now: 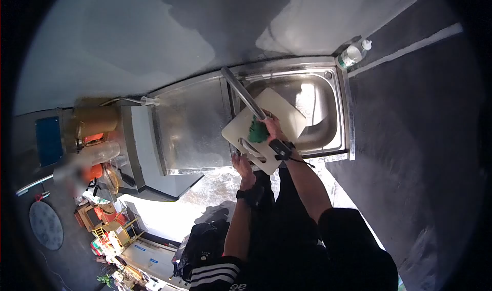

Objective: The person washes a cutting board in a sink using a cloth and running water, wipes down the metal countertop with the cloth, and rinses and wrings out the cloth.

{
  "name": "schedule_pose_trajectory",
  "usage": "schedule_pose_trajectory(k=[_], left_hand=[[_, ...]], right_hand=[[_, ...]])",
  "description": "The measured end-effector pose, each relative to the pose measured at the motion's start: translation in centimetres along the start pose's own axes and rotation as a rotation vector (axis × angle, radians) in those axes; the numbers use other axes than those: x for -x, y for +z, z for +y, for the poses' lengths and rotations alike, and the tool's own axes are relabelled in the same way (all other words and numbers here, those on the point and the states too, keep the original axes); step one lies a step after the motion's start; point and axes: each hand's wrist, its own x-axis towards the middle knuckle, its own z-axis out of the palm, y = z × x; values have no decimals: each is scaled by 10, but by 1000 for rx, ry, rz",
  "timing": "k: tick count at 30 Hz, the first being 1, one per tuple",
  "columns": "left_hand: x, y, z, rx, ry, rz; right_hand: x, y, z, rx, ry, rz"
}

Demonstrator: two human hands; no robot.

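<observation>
A white cutting board point(284, 111) with a slotted handle end lies tilted over the sink point(328, 132), its handle end towards me. My left hand point(244, 170) grips the board's near left edge, beside the handle slot; some of its fingers are hidden. On the board's upper surface, my right hand point(273, 129) is closed on a green scouring pad point(258, 130), pressing it near the middle. The metal faucet spout point(243, 92) reaches over the board and ends just above my right hand. Whether water runs cannot be made out.
A steel drainboard point(195, 127) adjoins the sink on the left. A labelled bottle point(350, 57) and a white-capped bottle point(365, 46) stand at the back right corner. Further left is a grey counter point(154, 158) with blurred containers behind it. A black backpack point(200, 250) is below.
</observation>
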Motion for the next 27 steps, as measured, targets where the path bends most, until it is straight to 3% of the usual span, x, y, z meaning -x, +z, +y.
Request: schedule_pose_trajectory(k=[1,3,4,6,7,9,10,13,14,17,18,21,24,27], left_hand=[[5,6,6,-152,241,-47],[5,32,26,-432,745,-155],[5,48,32,-461,771,-217],[3,81,35,-512,810,-332],[-8,90,27,-288,544,-415],[-28,108,11,169,6,-546],[-32,112,7,130,-222,-470],[-15,122,3,-87,51,-680],[-3,131,8,-364,235,-571],[8,145,4,-676,1091,-494],[18,150,12,-635,1171,-481],[27,159,-2,-204,254,-433],[14,159,-33,391,-207,-431],[6,155,-40,-672,489,-546]], right_hand=[[-3,18,0,-220,98,67],[-9,36,-8,-131,107,323],[-11,38,-9,-82,113,451],[-9,29,-12,-202,128,324],[-5,23,-12,-260,142,264],[14,12,-12,256,75,293],[24,9,-13,511,46,300],[48,1,-29,683,-244,369],[61,1,-41,576,-193,364],[70,10,-74,-237,45,433],[69,-10,-71,-269,168,360],[52,-38,-54,726,1,561],[51,-16,-75,1243,-187,602],[55,3,-96,1459,-392,412]])
